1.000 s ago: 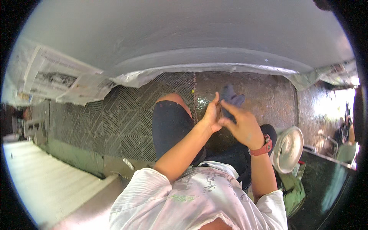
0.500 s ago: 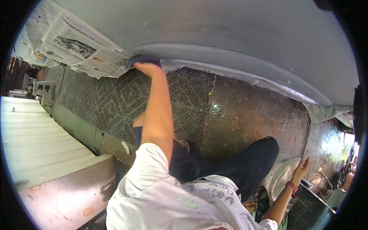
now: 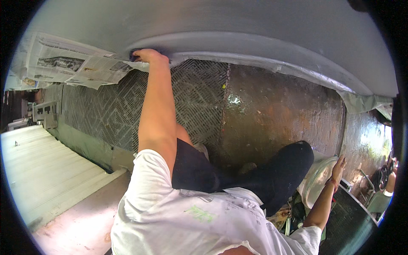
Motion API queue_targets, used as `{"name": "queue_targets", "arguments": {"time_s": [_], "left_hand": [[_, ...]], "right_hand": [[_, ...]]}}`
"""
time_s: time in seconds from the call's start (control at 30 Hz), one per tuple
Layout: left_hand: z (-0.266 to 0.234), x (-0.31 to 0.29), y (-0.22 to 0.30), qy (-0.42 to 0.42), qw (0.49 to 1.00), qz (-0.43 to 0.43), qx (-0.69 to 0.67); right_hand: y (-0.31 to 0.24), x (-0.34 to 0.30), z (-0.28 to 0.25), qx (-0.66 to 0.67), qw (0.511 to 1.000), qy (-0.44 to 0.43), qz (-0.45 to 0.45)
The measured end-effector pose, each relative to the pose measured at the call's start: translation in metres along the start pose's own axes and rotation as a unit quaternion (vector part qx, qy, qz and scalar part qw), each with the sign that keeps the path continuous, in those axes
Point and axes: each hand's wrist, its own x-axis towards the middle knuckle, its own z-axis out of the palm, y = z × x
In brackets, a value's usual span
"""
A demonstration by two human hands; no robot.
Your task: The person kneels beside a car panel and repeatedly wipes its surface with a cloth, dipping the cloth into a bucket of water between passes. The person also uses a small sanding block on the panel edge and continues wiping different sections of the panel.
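My left hand (image 3: 149,55) is closed over a dark purple pad (image 3: 134,55) whose exact kind is hidden, pressing it against the lower edge of a large grey vehicle body panel (image 3: 255,23). Newspaper (image 3: 72,63) masks the part just left of the pad. Thin plastic film (image 3: 297,73) hangs along the panel's lower edge to the right. My right hand (image 3: 338,170), holding nothing, has its fingers stretched out beside a round whitish bucket (image 3: 318,180). Whether that hand touches the bucket's rim, I cannot tell.
Below the panel lie a dark gridded mat (image 3: 191,97) and a wet brown floor (image 3: 272,110). A white ribbed cabinet or box (image 3: 51,170) stands at the left. A dark flat board (image 3: 350,221) is at the lower right, near scattered items.
My left hand has slid the pad leftward along the panel edge. The right hand stays beside the bucket, with its fingers now closer together. My view has shifted slightly.
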Motion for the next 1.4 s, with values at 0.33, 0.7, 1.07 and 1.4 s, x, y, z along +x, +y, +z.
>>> {"name": "queue_targets", "arguments": {"time_s": [0.33,0.7,1.07,1.4], "left_hand": [[0.039,-0.101,-0.091,0.037,0.997,-0.008,0.061],[0.108,-0.276,-0.172,-0.055,-0.107,0.079,0.99],[0.163,-0.429,-0.301,-0.155,-0.017,0.178,0.972],[0.184,-0.622,-0.363,-0.207,-0.463,0.352,0.786]], "right_hand": [[0.067,0.079,-0.011,0.008,0.998,-0.061,0.018],[0.036,0.056,-0.009,0.134,0.982,-0.129,-0.023],[0.014,0.037,-0.034,0.158,0.981,-0.114,0.024],[0.012,0.028,-0.044,0.155,0.981,-0.099,0.064]]}}
